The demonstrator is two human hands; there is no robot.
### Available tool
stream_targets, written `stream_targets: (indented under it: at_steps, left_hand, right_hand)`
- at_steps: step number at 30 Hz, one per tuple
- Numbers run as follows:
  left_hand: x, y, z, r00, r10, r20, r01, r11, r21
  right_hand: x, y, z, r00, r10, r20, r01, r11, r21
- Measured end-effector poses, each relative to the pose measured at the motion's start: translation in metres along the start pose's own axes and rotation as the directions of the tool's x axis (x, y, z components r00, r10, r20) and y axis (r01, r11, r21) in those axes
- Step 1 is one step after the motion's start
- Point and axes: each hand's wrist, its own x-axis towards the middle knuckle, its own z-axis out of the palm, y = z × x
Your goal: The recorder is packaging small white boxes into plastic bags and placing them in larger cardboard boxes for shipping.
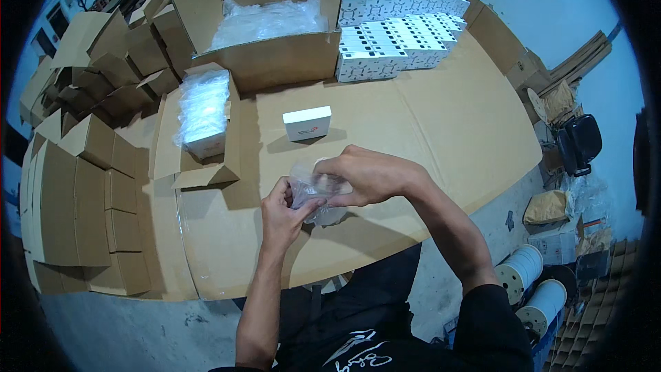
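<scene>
Between my two hands, above the near part of the cardboard-covered table (385, 220), is a clear plastic bag (303, 189). The thumb and fingers of my left hand (286, 210) pinch its left side. My right hand (368, 176) closes on the bag from the right, with its fingertips partly hidden by the plastic. Whether anything lies inside the bag, I cannot tell. A small white box (307, 125) stands just beyond my hands, touched by neither. Farther left, an open carton (234, 145) holds several white boxes wrapped in clear plastic (204, 107).
A large open carton (289, 55) with clear plastic bags (272, 21) stands at the back. Stacked white boxes (372, 65) fill the far right. Brown cartons (55, 200) pile up at the left. On the floor at right are cable spools (523, 269).
</scene>
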Motion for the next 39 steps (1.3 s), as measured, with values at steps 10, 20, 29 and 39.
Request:
stream_targets:
  at_steps: [10,20,29,39]
  left_hand:
    - [0.0,0.006,0.001,0.998,0.043,0.051,-0.043,0.999,0.003]
    - [-0.006,0.009,0.008,0.986,0.164,0.022,-0.165,0.961,0.221]
    - [0.0,0.008,0.001,1.0,0.022,-0.017,-0.018,0.98,0.197]
    - [0.008,0.005,0.0,0.992,0.053,-0.114,-0.052,0.999,0.011]
  right_hand:
    - [-0.004,0.001,-0.002,0.982,-0.165,-0.094,0.154,0.982,-0.112]
    - [0.011,0.004,0.011,0.992,0.029,-0.12,-0.002,0.975,0.221]
    - [0.011,0.011,0.005,0.979,-0.136,-0.152,0.116,0.985,-0.131]
    - [0.008,0.088,0.01,0.592,0.104,-0.8,0.145,0.962,0.232]
